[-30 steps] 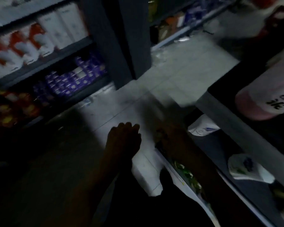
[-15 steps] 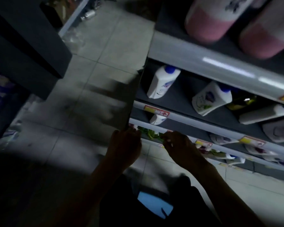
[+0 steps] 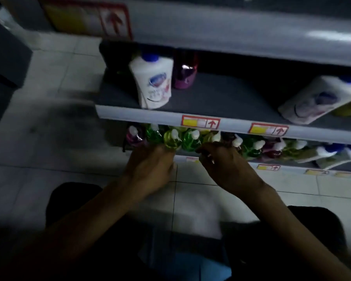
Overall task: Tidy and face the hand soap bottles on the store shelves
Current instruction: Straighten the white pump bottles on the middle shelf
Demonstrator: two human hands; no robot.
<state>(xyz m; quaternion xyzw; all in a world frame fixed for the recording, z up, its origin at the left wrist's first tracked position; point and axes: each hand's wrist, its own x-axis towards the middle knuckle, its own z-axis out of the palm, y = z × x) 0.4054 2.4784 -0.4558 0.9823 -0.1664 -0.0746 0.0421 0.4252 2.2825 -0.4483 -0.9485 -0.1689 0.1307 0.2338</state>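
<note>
A row of small pump soap bottles fills the lowest shelf, green (image 3: 190, 141), yellow (image 3: 171, 140), pink (image 3: 134, 136) and dark red (image 3: 272, 149), all with white pumps. My left hand (image 3: 150, 169) reaches into the row, and its fingers close on the base of the yellow bottle. Just to the right, my right hand (image 3: 225, 167) has its fingers curled round a dark bottle (image 3: 227, 137) at the shelf front. On the shelf above stand a white bottle with a blue cap (image 3: 152, 84), a magenta bottle (image 3: 184, 74) behind it, and a tilted white bottle (image 3: 316, 98).
Grey shelf edges carry yellow and red price tags (image 3: 200, 121). More white blue-capped bottles (image 3: 332, 155) lie at the right of the lowest shelf. White floor tiles (image 3: 49, 118) spread to the left, with a dark shelving unit (image 3: 4, 63) at the far left. My knees are at the bottom.
The view swung from the aisle floor to the shelves and came in close. Both hands moved forward from the shelf edge into the row of pump bottles.
</note>
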